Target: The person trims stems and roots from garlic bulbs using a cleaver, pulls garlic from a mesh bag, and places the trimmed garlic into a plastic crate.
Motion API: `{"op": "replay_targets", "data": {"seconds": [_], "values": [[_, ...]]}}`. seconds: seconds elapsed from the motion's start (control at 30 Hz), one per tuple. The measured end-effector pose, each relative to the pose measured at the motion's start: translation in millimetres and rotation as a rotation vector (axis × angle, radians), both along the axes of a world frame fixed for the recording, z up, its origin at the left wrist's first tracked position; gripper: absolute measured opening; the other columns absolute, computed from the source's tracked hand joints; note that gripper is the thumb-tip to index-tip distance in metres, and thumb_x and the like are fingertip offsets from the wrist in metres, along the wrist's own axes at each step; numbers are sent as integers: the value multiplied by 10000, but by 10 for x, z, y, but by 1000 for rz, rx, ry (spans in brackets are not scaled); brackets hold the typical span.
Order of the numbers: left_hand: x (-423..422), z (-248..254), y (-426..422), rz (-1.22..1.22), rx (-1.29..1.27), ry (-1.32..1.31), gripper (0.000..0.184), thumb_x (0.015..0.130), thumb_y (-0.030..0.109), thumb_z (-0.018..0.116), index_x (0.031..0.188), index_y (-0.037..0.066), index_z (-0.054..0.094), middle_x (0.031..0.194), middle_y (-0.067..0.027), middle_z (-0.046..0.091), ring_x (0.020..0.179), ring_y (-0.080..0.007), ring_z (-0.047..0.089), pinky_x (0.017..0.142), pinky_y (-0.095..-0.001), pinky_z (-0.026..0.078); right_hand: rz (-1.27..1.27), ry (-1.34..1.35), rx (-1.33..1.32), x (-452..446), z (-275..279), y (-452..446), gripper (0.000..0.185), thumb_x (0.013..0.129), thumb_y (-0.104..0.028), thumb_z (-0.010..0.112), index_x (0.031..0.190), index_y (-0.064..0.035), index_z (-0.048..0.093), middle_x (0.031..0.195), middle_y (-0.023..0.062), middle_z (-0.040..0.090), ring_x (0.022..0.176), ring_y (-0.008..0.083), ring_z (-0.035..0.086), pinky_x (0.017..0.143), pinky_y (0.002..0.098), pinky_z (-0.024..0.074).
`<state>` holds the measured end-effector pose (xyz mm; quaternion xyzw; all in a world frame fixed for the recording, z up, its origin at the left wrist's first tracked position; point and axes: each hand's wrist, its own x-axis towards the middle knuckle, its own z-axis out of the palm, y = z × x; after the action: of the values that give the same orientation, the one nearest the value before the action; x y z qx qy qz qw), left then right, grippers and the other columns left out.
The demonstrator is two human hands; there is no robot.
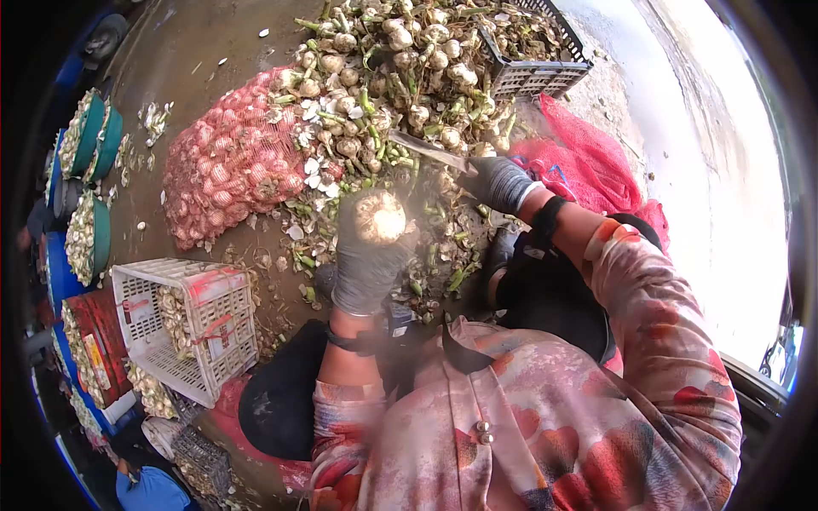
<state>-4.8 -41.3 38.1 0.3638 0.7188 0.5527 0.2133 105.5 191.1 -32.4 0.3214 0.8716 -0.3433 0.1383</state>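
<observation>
My left hand [368, 266], in a grey glove, is closed around a garlic bulb [381, 218] with its pale side facing up. To the right, my gloved right hand [500, 182] grips a knife [429, 152] by its handle. The blade points left, above the garlic heap and apart from the bulb. A large pile of untrimmed garlic [400, 77] with stalks lies on the ground ahead of both hands. Cut green stems and loose skins [434, 255] are scattered below them.
Left of the pile is a red mesh sack [230, 162] full of garlic. A white crate [192, 319] lies tipped at left, near green tubs [102, 238] of garlic. A black crate [541, 77] stands at back right, an pink-red net [588, 157] below it. A person in blue [153, 491] is at lower left.
</observation>
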Motion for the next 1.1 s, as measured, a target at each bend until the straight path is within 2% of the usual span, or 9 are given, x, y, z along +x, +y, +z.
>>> {"op": "replay_targets", "data": {"seconds": [0.1, 0.17, 0.23, 0.37, 0.7, 0.9, 1.0, 1.03, 1.1], "values": [[-151, -143, 120, 61, 94, -250, 569, 766, 100, 728, 1234, 50, 409, 1121, -74, 529, 1020, -183, 548, 935, -330, 452, 38, 336, -37, -107, 450, -407, 380, 874, -418, 589, 1036, -77, 626, 752, 188, 651, 716, 389, 641, 663, 444, 506], [-151, -50, 132, 20, 203, -510, 638, 787, 157, 749, 1296, 44, 382, 1192, -88, 517, 1055, -176, 540, 950, -338, 452, 175, 255, 84, -119, 752, -550, 337, 855, -396, 609, 1013, -100, 622, 755, 182, 652, 738, 394, 643, 659, 457, 510], [-195, -353, 112, 71, 197, -503, 520, 785, 121, 739, 1220, 50, 463, 1082, -75, 591, 997, -166, 577, 859, -327, 494, 301, 380, 150, -77, 837, -604, 272, 830, -342, 621, 969, -109, 623, 755, 166, 656, 743, 379, 651, 643, 459, 512], [-314, -1003, -111, 166, 40, 207, 492, 840, 209, 702, 1238, 45, 465, 1157, -95, 577, 1031, -195, 568, 875, -354, 483, 447, 301, 152, -24, 866, -710, 202, 795, -272, 621, 934, -126, 622, 753, 141, 658, 726, 358, 655, 615, 461, 507], [-441, -1670, -364, -92, -334, 1059, 488, 897, 273, 631, 1289, 56, 437, 1226, -111, 531, 1071, -235, 549, 961, -377, 441, 440, 177, 118, -77, 813, -710, 215, 780, -197, 615, 981, -122, 609, 773, 162, 663, 746, 370, 664, 616, 484, 505], [-157, -1235, -230, 42, -180, 645, 492, 890, 305, 629, 1276, 55, 456, 1215, -108, 547, 1055, -261, 558, 937, -405, 453, 461, 203, 155, -20, 558, -647, 255, 740, -175, 638, 980, -103, 598, 735, 167, 652, 729, 372, 663, 614, 487, 504], [-146, -918, -141, 44, -79, 273, 505, 812, 162, 722, 1224, 33, 459, 1116, -94, 564, 981, -177, 562, 836, -328, 492, 450, 140, 159, -22, 503, -575, 239, 782, -208, 613, 969, -61, 598, 756, 187, 656, 733, 379, 660, 635, 476, 511], [-72, -601, 12, 124, 51, -89, 479, 804, 119, 724, 1200, 36, 469, 1085, -88, 565, 964, -175, 563, 828, -321, 495, 453, 147, 162, -24, 365, -421, 239, 782, -208, 613, 969, -61, 598, 756, 187, 656, 733, 379, 660, 635, 476, 511], [-12, -198, 97, 267, 48, -93, 458, 752, 7, 733, 1129, 40, 475, 1021, -61, 552, 924, -158, 558, 831, -303, 491, 138, -1, 207, 14, 110, -77, 249, 842, -267, 593, 930, -34, 610, 763, 196, 656, 714, 370, 658, 636, 450, 514]]}}
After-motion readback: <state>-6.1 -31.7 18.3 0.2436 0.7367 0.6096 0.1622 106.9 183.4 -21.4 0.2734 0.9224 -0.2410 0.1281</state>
